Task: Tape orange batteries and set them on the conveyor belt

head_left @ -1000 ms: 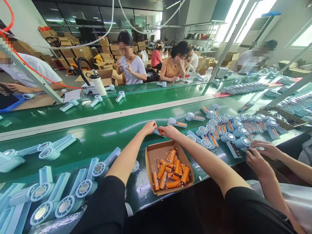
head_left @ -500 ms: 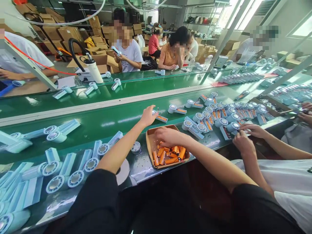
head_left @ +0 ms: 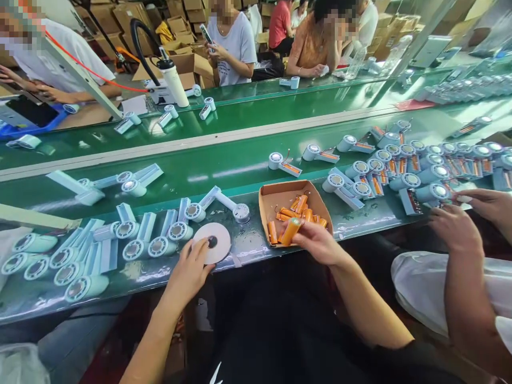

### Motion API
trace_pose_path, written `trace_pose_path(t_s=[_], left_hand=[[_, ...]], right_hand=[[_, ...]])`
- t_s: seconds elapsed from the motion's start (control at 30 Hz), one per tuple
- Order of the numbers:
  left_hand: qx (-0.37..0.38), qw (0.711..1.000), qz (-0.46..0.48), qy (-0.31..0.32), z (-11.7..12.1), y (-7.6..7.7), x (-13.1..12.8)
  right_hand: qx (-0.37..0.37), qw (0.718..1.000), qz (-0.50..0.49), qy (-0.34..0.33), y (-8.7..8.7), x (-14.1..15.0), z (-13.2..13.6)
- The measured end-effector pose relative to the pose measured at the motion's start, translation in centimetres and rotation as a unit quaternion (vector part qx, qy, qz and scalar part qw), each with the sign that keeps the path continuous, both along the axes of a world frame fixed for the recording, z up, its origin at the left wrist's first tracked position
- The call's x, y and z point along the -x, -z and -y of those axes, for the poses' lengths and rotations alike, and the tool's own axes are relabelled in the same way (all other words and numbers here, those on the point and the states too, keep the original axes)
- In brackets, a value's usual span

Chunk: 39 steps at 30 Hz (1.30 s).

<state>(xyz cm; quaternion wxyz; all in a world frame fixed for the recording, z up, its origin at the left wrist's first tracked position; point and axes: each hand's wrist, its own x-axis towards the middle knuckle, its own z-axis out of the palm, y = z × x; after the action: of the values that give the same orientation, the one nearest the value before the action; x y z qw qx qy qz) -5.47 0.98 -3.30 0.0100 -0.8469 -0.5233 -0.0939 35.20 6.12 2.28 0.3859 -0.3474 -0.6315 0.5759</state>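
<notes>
Green desk (head_left: pixel 248 244) underneath, I have the right hand (head_left: pixel 319 242) pinching an orange battery (head_left: pixel 290 232) over the cardboard tray (head_left: pixel 272 200); a slack pinch could drop it. The left hand (head_left: pixel 191 266) touches the white roll (head_left: pixel 222 246); whether gripping, I can't tell.

Beyond the left fingers (head_left: pixel 197 254), a long, glossy green work surface (head_left: pixel 224 160) is reflecting white light; a pale straight divider strip (head_left: pixel 216 137) is crossing it. Farther beyond, brown cardboard boxes (head_left: pixel 128 24) are standing stacked. Ahead-left, a slanted grey metal post (head_left: pixel 86 76) is rising.
</notes>
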Motion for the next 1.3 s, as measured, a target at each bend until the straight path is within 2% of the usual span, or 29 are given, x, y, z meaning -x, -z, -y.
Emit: trace_pose_path(t_s=[0.07,0.13,0.23,0.33,0.37,0.43,0.5,0.57,0.63,0.7,0.77,0.83,0.93,1.0,1.07,1.2,1.3], left_hand=[[-0.038,0.999,0.008,0.016,0.0,-1.0,-1.0],[-0.076,0.995,0.038,0.054,-0.4,-2.6,-2.4],[-0.112,0.985,0.101,0.079,-1.2,-4.4,-4.0],[-0.137,0.978,0.141,0.066,-2.4,-4.5,-4.4],[-0.151,0.976,0.150,0.052,-2.8,-4.2,-4.3],[-0.181,0.969,0.166,0.015,-3.5,-3.7,-4.3],[-0.198,0.964,0.177,-0.005,-3.9,-3.5,-4.6],[-0.209,0.962,0.174,0.009,-3.9,-3.9,-5.3],[-0.223,0.961,0.159,0.044,-3.6,-4.7,-6.3],[-0.234,0.958,0.143,0.082,-3.1,-5.5,-7.4],[-0.234,0.958,0.127,0.110,-2.8,-6.1,-8.4],[-0.236,0.958,0.107,0.125,-2.5,-6.5,-9.3],[-0.241,0.958,0.074,0.137,-2.4,-7.0,-10.1],[-0.242,0.959,0.058,0.135,-2.5,-7.4,-10.5],[-0.243,0.960,0.054,0.129,-2.5,-7.7,-10.8],[-0.252,0.959,0.075,0.106,-2.3,-8.1,-11.7],[-0.264,0.956,0.079,0.098,-2.2,-8.2,-12.3]], right_hand=[[0.008,0.997,-0.006,-0.079,-0.1,2.3,1.3],[0.031,0.991,-0.021,-0.131,0.2,4.5,2.1],[0.116,0.972,-0.086,-0.184,1.5,6.9,3.1],[0.170,0.948,-0.139,-0.231,2.6,7.2,4.4],[0.171,0.945,-0.133,-0.244,2.7,6.8,4.8],[0.141,0.952,-0.061,-0.263,2.5,5.4,5.3],[0.076,0.967,0.047,-0.237,1.7,3.6,5.4],[0.003,0.980,0.108,-0.168,0.6,1.8,5.2],[-0.025,0.992,0.094,-0.081,-0.5,0.5,5.0],[-0.019,0.998,0.064,0.005,-1.5,0.2,4.9],[-0.031,0.993,0.068,0.093,-2.4,0.6,4.9],[-0.071,0.981,0.103,0.147,-3.2,1.5,5.0],[-0.116,0.970,0.157,0.142,-3.8,2.9,4.9],[-0.114,0.971,0.173,0.123,-3.8,3.7,5.0],[-0.090,0.978,0.147,0.119,-3.5,4.4,5.0],[-0.050,0.976,0.070,0.202,-2.9,5.3,4.8],[-0.069,0.964,0.101,0.235,-3.2,5.4,4.7]])
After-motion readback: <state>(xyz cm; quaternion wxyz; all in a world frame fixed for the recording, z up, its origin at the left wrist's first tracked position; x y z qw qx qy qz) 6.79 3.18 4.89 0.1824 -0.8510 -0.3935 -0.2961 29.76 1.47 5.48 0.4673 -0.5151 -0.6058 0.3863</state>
